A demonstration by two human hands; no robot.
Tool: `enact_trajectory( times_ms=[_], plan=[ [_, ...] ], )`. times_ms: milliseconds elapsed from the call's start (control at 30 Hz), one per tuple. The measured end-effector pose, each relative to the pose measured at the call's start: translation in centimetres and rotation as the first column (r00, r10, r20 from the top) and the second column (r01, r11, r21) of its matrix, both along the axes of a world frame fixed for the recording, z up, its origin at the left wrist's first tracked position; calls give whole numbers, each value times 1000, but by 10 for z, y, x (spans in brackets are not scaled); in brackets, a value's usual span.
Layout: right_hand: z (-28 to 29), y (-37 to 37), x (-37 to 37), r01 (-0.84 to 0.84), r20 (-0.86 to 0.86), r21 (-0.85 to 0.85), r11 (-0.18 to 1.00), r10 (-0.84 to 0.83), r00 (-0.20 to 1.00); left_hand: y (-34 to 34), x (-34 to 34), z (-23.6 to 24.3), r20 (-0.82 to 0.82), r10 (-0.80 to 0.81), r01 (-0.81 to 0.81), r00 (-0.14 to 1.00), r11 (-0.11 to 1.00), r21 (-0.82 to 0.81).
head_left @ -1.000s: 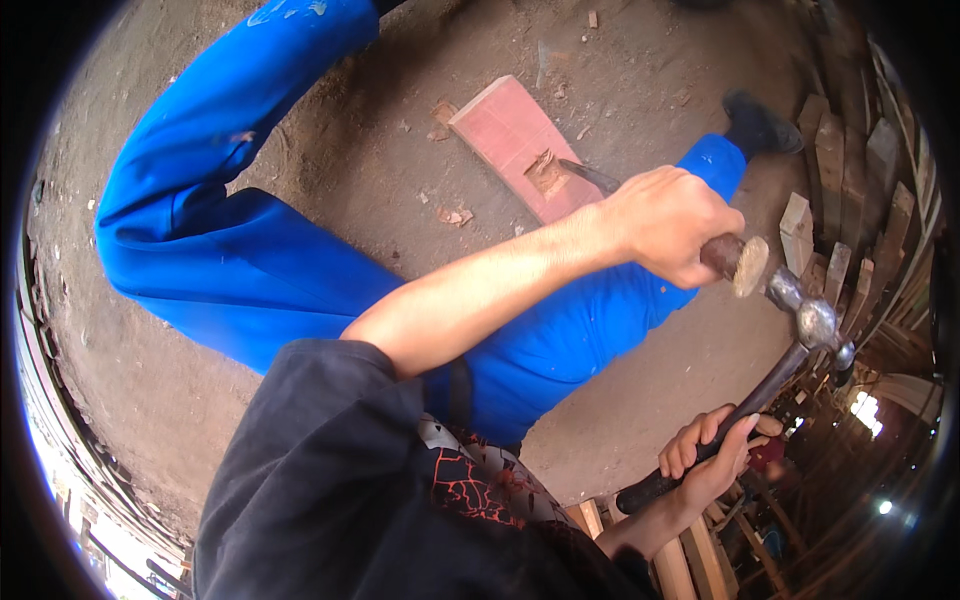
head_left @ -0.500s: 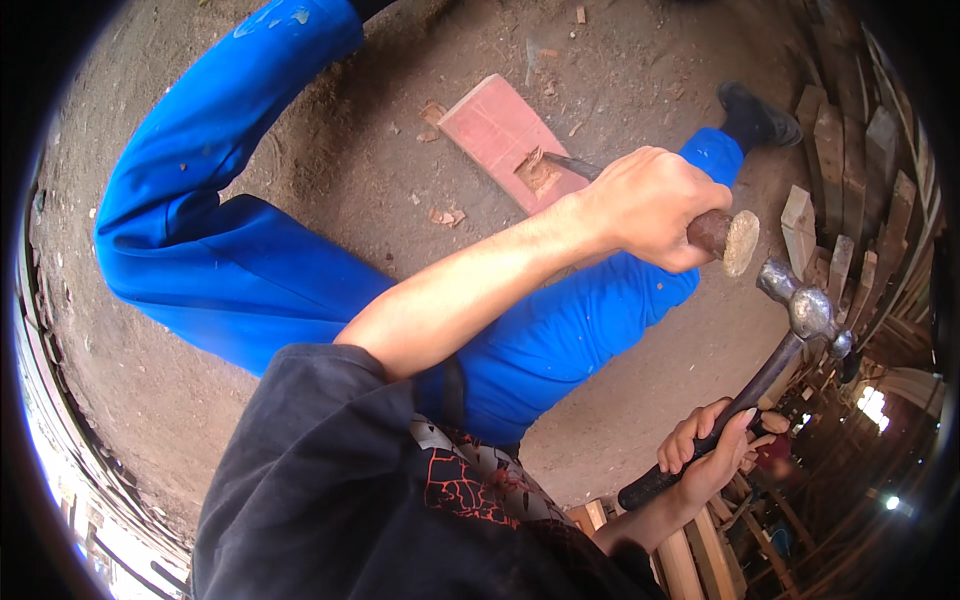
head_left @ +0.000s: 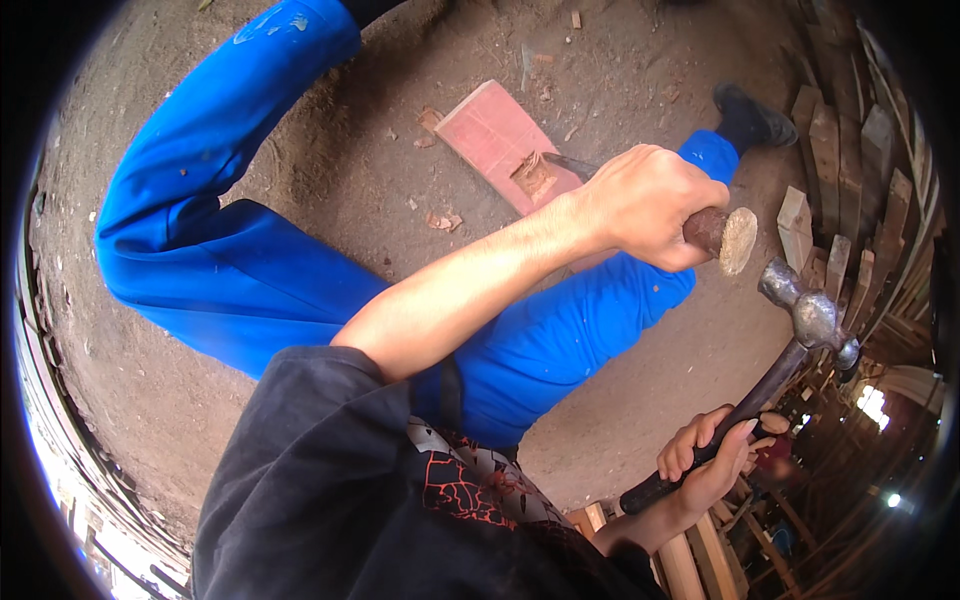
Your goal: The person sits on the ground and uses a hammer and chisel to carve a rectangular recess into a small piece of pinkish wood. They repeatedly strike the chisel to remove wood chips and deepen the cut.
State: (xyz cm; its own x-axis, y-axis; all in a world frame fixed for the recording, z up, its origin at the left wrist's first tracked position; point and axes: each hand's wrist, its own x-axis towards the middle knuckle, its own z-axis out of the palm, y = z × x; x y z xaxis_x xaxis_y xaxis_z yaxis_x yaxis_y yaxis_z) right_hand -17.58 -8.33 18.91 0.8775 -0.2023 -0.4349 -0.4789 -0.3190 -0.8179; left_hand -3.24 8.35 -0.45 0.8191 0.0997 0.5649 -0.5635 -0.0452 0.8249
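My left hand is closed around the wooden handle of a chisel. Its frayed, flattened butt sticks out past my fist, and its blade reaches toward a rough rectangular recess in a reddish wooden board. Whether the blade tip touches the wood, I cannot tell. In my right hand is a ball-peen hammer, gripped by its dark handle. The hammer's metal head stands just apart from the butt of the chisel. Part of the board is hidden behind my left forearm and hand.
My legs in blue trousers are spread on either side of the board. Wood chips lie on the dirt floor. Stacked timber offcuts line the right side, with more planks near my right forearm.
The hammer head has shifted slightly right and down, a little farther from the chisel's butt. Both hands keep their grips.
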Motion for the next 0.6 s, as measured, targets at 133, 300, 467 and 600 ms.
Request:
enact_trajectory(
  times_ms=[133, 300, 467, 600],
  plan=[
    [4, 2, 1, 8, 46, -2, 1000, -8, 999, 1, -1, 1, -10, -6, 6, 1000, 1000, 7],
    [8, 5, 6, -1, 105, 2, 1000, 0, 994, 2, -2, 2, -6, 7, -7, 1000, 1000, -2],
    [5, 2, 5, -42, 68, 15, 999, 41, 997, 2, 1, 1, 2, 23, -23, 1000, 1000, -4],
    [8, 4, 4, -31, 77, 7, 999, 30, 997, 3, 0, 0, 9, 16, -15, 1000, 1000, -18]
  ],
)
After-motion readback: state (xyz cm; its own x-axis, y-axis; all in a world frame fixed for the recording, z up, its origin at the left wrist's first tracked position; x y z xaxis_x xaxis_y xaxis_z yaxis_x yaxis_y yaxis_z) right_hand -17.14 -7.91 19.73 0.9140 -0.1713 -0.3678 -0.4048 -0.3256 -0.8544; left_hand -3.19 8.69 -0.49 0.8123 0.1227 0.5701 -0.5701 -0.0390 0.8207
